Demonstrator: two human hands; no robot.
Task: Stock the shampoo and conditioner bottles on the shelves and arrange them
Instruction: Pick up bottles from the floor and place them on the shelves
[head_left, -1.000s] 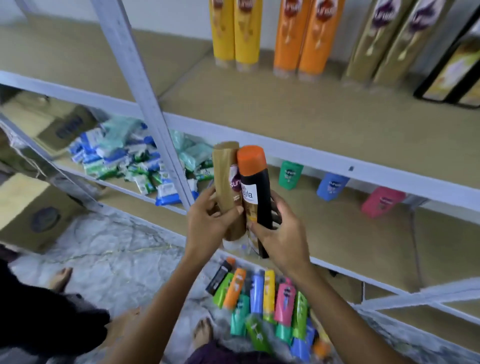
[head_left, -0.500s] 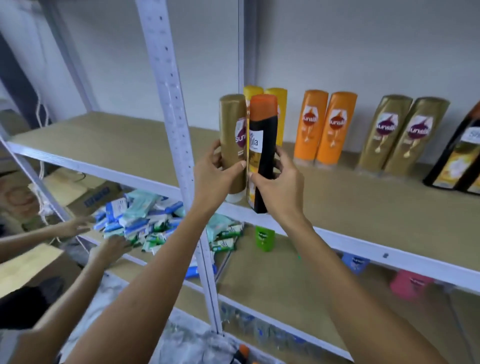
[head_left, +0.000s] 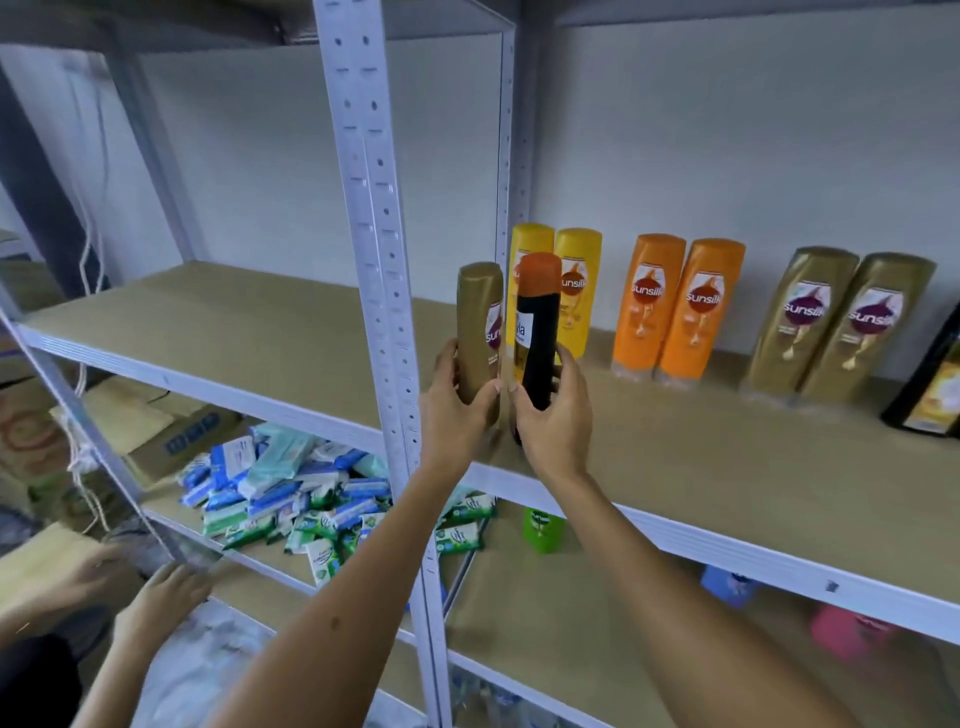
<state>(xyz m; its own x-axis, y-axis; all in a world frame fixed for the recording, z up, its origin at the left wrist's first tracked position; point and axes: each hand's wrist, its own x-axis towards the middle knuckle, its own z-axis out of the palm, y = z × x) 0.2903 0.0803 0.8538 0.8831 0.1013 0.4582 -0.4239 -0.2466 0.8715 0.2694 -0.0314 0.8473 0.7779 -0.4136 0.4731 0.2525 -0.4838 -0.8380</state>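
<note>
My left hand (head_left: 456, 410) grips a gold Sunsilk bottle (head_left: 479, 322), upright, at the front edge of the upper shelf (head_left: 727, 467). Right beside it my right hand (head_left: 556, 415) holds a black bottle with an orange cap (head_left: 537, 322), also upright. Whether their bases rest on the shelf board I cannot tell; my hands hide them. Behind them, along the wall, stand two yellow bottles (head_left: 576, 291), two orange bottles (head_left: 675, 306) and two gold bottles (head_left: 836, 322).
A white perforated shelf post (head_left: 379, 260) rises just left of my left hand. A black bottle (head_left: 930, 395) stands at the far right. The lower shelf holds a heap of soap packets (head_left: 291, 493) and green (head_left: 543, 527), blue and pink bottles. Another person's hands (head_left: 156, 597) reach in at lower left.
I have lifted both bottles from over the floor pile to the upper shelf and moved them inward past its front edge. The view tilted upward.
</note>
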